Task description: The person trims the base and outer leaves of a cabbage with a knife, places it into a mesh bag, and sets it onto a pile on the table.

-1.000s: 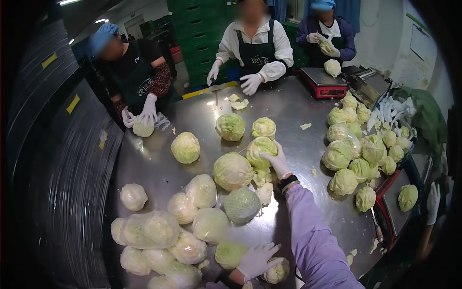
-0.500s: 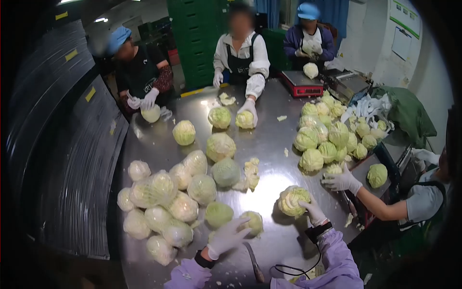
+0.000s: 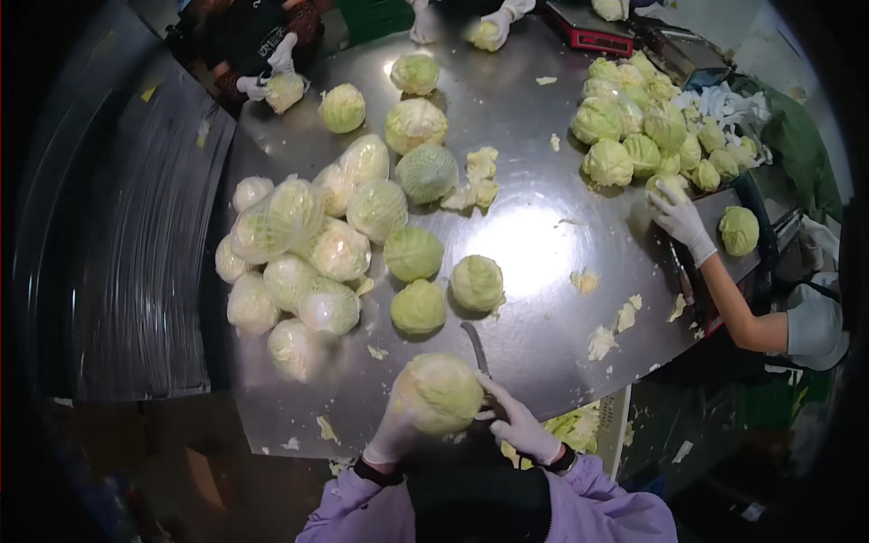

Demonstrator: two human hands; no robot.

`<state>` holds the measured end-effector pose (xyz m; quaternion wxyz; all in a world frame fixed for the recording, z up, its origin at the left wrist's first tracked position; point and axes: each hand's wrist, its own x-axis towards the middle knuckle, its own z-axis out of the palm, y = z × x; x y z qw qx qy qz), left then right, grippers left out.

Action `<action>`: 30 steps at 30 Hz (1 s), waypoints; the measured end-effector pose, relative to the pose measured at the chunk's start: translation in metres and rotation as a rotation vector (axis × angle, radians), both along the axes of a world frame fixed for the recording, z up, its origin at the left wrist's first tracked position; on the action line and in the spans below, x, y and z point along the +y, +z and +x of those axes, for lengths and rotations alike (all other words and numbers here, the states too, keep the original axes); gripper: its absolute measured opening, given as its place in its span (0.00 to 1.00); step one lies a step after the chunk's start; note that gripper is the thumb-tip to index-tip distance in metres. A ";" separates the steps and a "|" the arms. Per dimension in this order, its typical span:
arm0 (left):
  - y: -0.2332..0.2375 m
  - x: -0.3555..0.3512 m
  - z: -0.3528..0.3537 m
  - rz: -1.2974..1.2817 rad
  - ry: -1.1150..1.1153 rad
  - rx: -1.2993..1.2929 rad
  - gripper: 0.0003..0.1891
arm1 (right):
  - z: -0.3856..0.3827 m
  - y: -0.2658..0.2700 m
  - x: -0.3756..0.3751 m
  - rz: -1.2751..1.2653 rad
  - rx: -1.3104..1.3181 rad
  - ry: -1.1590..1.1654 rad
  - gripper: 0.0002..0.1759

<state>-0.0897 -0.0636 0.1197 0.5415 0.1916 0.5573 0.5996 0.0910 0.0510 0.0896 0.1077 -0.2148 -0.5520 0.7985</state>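
Note:
A pale green cabbage (image 3: pixel 439 394) sits in my gloved left hand (image 3: pixel 396 427), which cups it from the left and below, close to my body. My gloved right hand (image 3: pixel 520 425) is just right of that cabbage, its fingers closed over the handle end of a knife (image 3: pixel 474 344). The dark curved blade points away from me across the metal table, and the handle is mostly hidden by the fingers. Beyond the blade are a loose cabbage (image 3: pixel 477 282) and another green cabbage (image 3: pixel 418 307).
Several wrapped cabbages (image 3: pixel 294 226) are heaped at the left of the metal table (image 3: pixel 534 335). More cabbages (image 3: pixel 634 136) are piled at the right, where a co-worker's gloved hand (image 3: pixel 679 217) reaches in. Leaf scraps (image 3: pixel 602 344) lie about. A crate (image 3: pixel 614 434) with leaves stands below the edge.
My view has tilted down. The cabbage from my right hand is now in my left, nearer my body, and my right hand has moved to the knife. My left hand has left the table cabbages.

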 end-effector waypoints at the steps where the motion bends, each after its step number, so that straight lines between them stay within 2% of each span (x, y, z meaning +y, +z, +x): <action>1: 0.000 -0.015 -0.003 0.016 0.119 -0.150 0.44 | -0.002 -0.010 -0.001 -0.133 -0.033 0.082 0.43; 2: 0.002 -0.022 -0.011 0.068 0.137 -0.240 0.44 | -0.003 -0.033 -0.009 -0.055 -0.077 0.012 0.38; 3: 0.006 -0.025 -0.019 0.127 0.156 -0.326 0.44 | -0.005 -0.037 -0.013 0.476 -0.273 -0.065 0.36; 4: -0.004 -0.031 -0.021 0.122 0.170 -0.316 0.44 | -0.009 -0.039 -0.016 0.772 -0.404 -0.069 0.35; 5: -0.022 -0.034 -0.023 0.167 0.092 -0.220 0.46 | -0.012 -0.041 -0.018 1.075 -0.532 -0.078 0.35; 6: -0.036 -0.037 -0.022 0.215 0.008 -0.128 0.48 | -0.010 -0.045 -0.019 1.196 -0.525 -0.118 0.35; 7: -0.038 -0.038 -0.017 0.221 0.005 -0.126 0.48 | -0.004 -0.057 -0.019 1.201 -0.524 -0.122 0.35; 9: -0.042 -0.034 -0.006 0.067 -0.003 -0.056 0.52 | 0.020 -0.079 -0.014 1.011 -0.671 -0.266 0.33; 10: -0.043 -0.024 -0.005 0.083 -0.036 -0.065 0.52 | 0.031 -0.073 -0.009 0.983 -0.676 -0.293 0.29; 11: -0.042 -0.014 -0.002 0.065 -0.096 0.007 0.52 | 0.047 -0.076 -0.006 0.986 -0.708 -0.330 0.29; 13: -0.039 0.008 0.004 0.065 -0.202 0.069 0.53 | 0.078 -0.087 -0.006 0.806 -0.574 -0.495 0.25; 14: -0.037 0.020 0.004 0.062 -0.322 0.252 0.53 | 0.092 -0.085 -0.008 0.454 -0.578 -0.537 0.19; 15: -0.036 0.030 0.006 0.063 -0.431 0.440 0.53 | 0.103 -0.082 -0.008 -0.061 -0.407 -0.608 0.15; 16: -0.035 0.039 0.009 0.079 -0.461 0.432 0.53 | 0.107 -0.066 -0.012 -0.112 -0.357 -0.670 0.13; 17: -0.036 0.046 0.013 0.038 -0.526 0.555 0.51 | 0.108 -0.052 -0.018 -0.163 -0.309 -0.728 0.12; 18: -0.035 0.053 0.018 -0.003 -0.582 0.681 0.50 | 0.111 -0.052 -0.025 -0.094 -0.340 -0.718 0.12; 19: -0.033 0.060 0.023 0.009 -0.603 0.677 0.50 | 0.112 -0.055 -0.034 -0.027 -0.370 -0.708 0.12; 20: -0.030 0.066 0.029 -0.072 -0.635 0.776 0.49 | 0.109 -0.059 -0.043 0.279 -0.555 -0.667 0.15; 21: -0.028 0.071 0.035 -0.152 -0.667 0.880 0.49 | 0.099 -0.039 -0.047 0.592 -0.693 -0.603 0.16; 23: -0.042 0.081 0.046 -0.050 -0.639 0.960 0.49 | 0.085 -0.030 -0.055 0.746 -0.717 -0.614 0.19; 27: -0.044 0.095 0.063 0.109 -0.549 1.126 0.49 | 0.077 -0.003 -0.053 0.832 -0.797 -0.641 0.21; 29: -0.042 0.100 0.066 0.133 -0.599 1.094 0.49 | 0.080 0.011 -0.051 0.904 -0.842 -0.521 0.24; 30: -0.039 0.102 0.069 0.078 -0.613 1.108 0.48 | 0.085 0.006 -0.054 1.014 -0.838 -0.486 0.30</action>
